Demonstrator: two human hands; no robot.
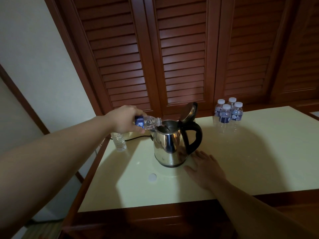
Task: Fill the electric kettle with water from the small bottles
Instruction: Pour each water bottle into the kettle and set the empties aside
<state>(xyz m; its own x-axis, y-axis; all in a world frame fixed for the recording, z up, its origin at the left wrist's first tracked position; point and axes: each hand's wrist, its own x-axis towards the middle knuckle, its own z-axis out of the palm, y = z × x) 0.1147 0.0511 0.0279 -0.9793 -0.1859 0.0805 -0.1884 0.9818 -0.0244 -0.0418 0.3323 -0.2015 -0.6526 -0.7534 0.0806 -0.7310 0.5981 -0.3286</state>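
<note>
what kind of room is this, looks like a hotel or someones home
Probably a hotel room. A small electric kettle stands on a table beside a cluster of four small sealed water bottles, the usual guest supplies, and behind them are louvered wooden wardrobe doors.

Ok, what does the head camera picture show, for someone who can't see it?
The left hand tips a small bottle into the open steel kettle on a pale table. The right hand lies flat beside it; four capped bottles wait behind.

Head view, downward over table (241, 161)
</note>
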